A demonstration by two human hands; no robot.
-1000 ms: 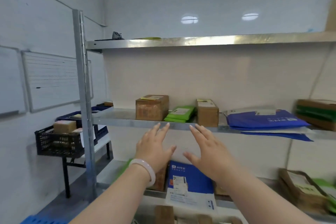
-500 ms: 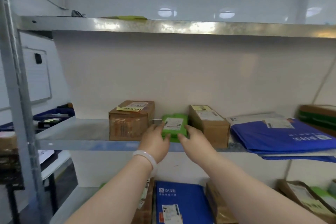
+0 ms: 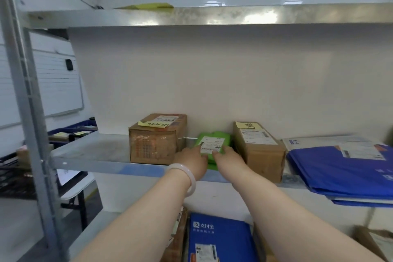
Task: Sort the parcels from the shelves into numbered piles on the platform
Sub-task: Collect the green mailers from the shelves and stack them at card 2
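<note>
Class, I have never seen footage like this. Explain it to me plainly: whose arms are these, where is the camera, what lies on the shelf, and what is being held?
No machine here: these are a person's bare arms, filmed by a camera worn on the head. On the metal shelf sit a wide box, a green parcel, a narrow box and blue bags. The left hand and right hand both hold the green parcel's near end.

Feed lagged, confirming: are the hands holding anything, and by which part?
The left hand and right hand both grip the green parcel at its near end, one on each corner.
</note>
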